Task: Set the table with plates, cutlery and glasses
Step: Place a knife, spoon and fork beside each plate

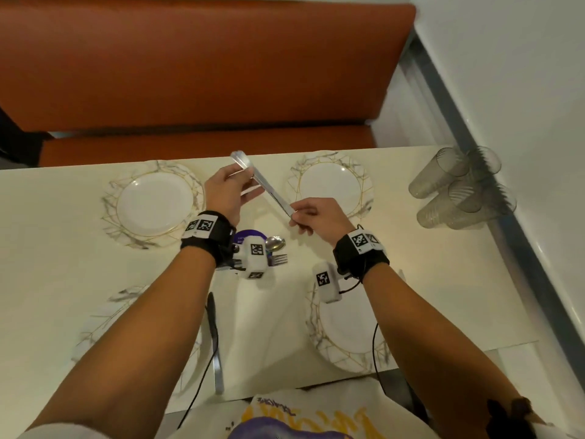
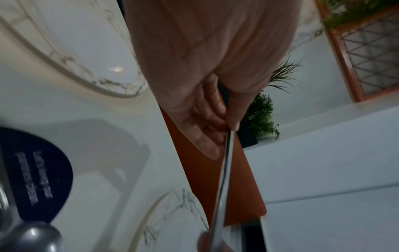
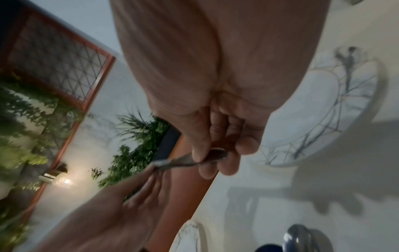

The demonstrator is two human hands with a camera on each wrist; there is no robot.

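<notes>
Holding one knife (image 1: 261,182) in the air between the two far plates, left hand (image 1: 225,192) pinching its upper part, right hand (image 1: 316,215) gripping the lower end. Four plates out; one knife (image 1: 214,337) laid by near-left plate. Spoon, fork in holder (image 1: 250,238), stacked glasses (image 1: 460,188) at right edge not yet placed.

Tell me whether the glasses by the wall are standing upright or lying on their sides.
Lying on their sides. The glasses rest in a pile on the table, rims pointing toward the wall.
</notes>
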